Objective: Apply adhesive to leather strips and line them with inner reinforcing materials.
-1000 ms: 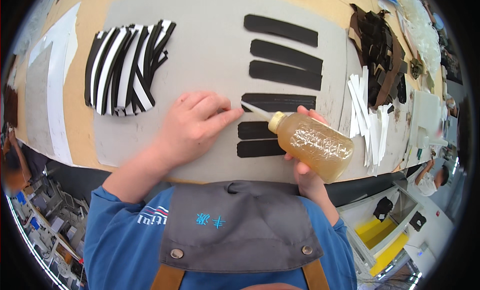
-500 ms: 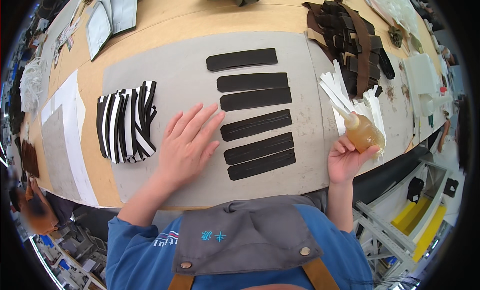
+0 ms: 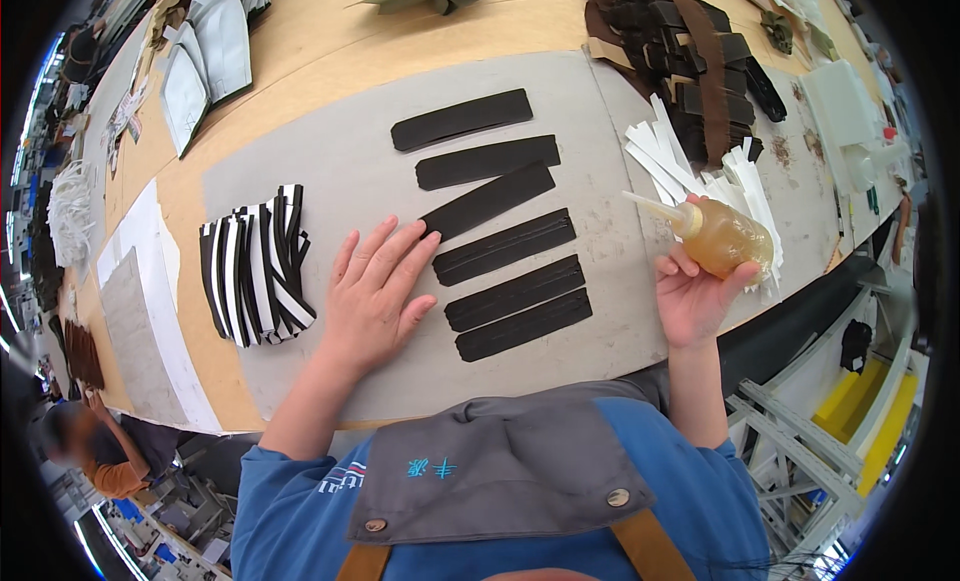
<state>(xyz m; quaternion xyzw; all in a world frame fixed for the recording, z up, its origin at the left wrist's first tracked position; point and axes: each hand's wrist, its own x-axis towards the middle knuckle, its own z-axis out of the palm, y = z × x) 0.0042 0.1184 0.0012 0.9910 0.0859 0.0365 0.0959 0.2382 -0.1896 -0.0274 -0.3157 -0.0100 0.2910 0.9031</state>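
Observation:
My left hand [image 3: 372,306] lies flat on the grey board with its fingers spread. Its fingertips touch the left end of a black strip [image 3: 490,203], which is slanted, its right end against the strip above. Several similar black strips [image 3: 505,247] lie in a column below and above it; some of the lower ones show a glossy line along their length. In my right hand [image 3: 697,299] is a squeeze bottle [image 3: 735,239] of amber liquid, held tilted with its pale nozzle pointing left. It is above a fan of white strips [image 3: 665,161].
A bundle of black and white strips [image 3: 255,266] lies left of my left hand. Dark brown strapped pieces [image 3: 700,71] are heaped at the far right. White and grey sheets [image 3: 150,311] lie at the left, pale panels [image 3: 205,66] at the far left. A person [image 3: 100,446] is at the lower left.
The third black strip from the top has swung from nearly level to a slant under my left fingertips. The bottle's nozzle has dipped lower, toward level. The whole view has shifted slightly.

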